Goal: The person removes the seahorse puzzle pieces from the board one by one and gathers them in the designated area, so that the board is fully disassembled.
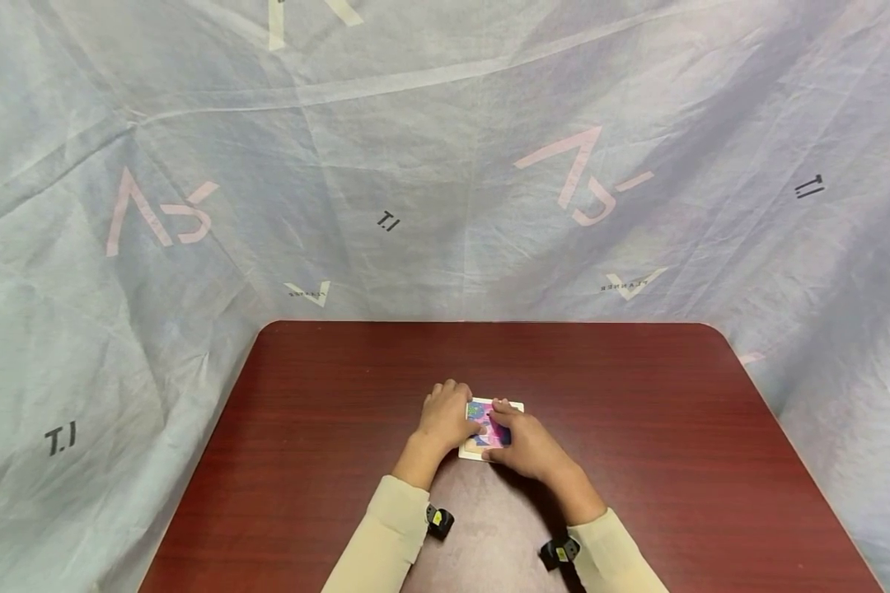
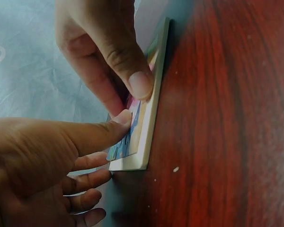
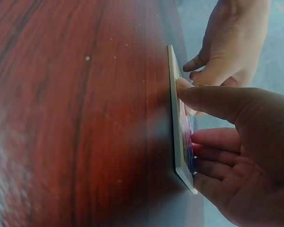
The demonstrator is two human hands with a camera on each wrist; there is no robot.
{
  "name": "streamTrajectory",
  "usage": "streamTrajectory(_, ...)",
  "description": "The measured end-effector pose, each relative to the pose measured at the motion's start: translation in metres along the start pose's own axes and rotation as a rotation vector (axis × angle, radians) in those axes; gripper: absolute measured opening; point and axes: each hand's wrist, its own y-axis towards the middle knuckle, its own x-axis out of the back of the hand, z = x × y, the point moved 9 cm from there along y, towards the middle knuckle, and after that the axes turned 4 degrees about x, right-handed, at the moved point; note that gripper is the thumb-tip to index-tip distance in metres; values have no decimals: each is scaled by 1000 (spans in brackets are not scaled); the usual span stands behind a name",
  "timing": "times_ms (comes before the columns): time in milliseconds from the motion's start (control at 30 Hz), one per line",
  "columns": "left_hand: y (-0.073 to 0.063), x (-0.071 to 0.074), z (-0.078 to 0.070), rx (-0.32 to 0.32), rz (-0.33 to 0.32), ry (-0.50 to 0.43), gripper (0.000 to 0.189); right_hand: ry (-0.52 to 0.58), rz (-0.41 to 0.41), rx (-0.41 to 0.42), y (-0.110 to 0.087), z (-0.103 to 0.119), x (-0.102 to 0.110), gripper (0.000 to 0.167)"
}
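Observation:
A small flat picture puzzle [image 1: 476, 454] with a white border lies on the table in the head view. Pink, blue and green show in its picture [image 1: 478, 410]. My left hand [image 1: 446, 416] holds its left side, the thumb over the picture and the fingers down along the outer edge. From the right, my right hand [image 1: 528, 445] reaches across it. In the left wrist view the right thumb rests on the near border [image 2: 150, 125], with a fingertip on the picture close to the left thumb. The right hand's fingers cover part of the picture.
The puzzle lies near the middle of a dark red wood-grain table [image 1: 326, 461] with rounded far corners. Pale printed cloth [image 1: 430, 165] hangs behind and along both sides. Small light specks [image 2: 176, 169] dot the tabletop. A black wrist camera [image 1: 439, 522] sits at each cuff.

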Motion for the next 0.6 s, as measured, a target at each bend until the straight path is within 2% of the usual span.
streamTrajectory(200,-1,0,-3,-7,-15,26,54,0,-12,17,0,-1,0,71)
streamTrajectory(600,-2,0,-3,-24,-23,30,50,-23,10,-12,0,0,-1,78)
